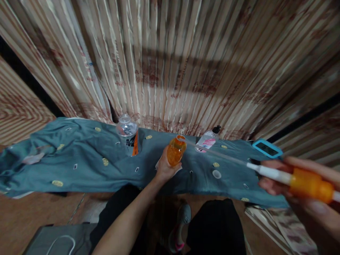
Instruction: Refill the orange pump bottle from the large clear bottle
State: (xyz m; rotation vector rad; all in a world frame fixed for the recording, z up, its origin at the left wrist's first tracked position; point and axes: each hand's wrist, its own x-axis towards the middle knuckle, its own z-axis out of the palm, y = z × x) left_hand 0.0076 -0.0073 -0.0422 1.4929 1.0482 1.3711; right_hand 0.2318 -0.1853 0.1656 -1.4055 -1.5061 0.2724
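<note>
Head view, 1 picture.

Item 1: orange bottle [175, 150]. Held upright over the blue-grey cloth [79, 159] by the left hand [165, 167], whose fingers are closed round its lower body. The neck is open and uncapped.

Item 2: pump head [309, 184], orange collar with a white stem. Pinched between the fingers of the right hand [294, 180], close to the camera and blurred. A long clear dip tube [217, 154] runs from it leftward, its far tip lying at or just inside the bottle's mouth; which of the 2 cannot be told.

Handling note, as a judgement: the tube is thin and looks flexible, so it is best fed straight down the neck with the bottle kept steady and vertical. The collar should be brought squarely over the mouth before any turning, lest the thread be crossed. The bottle should be gripped low, leaving the neck free.

Position: the bottle stands ahead of the body at the middle; the pump head lies well apart to the right and nearer, joined to it only by the tube.

Also on the cloth: 1 clear plastic bottle [127, 136] left of the orange one, 1 small clear bottle with black cap [208, 141] behind, 1 blue-framed device [267, 148] at right.
</note>
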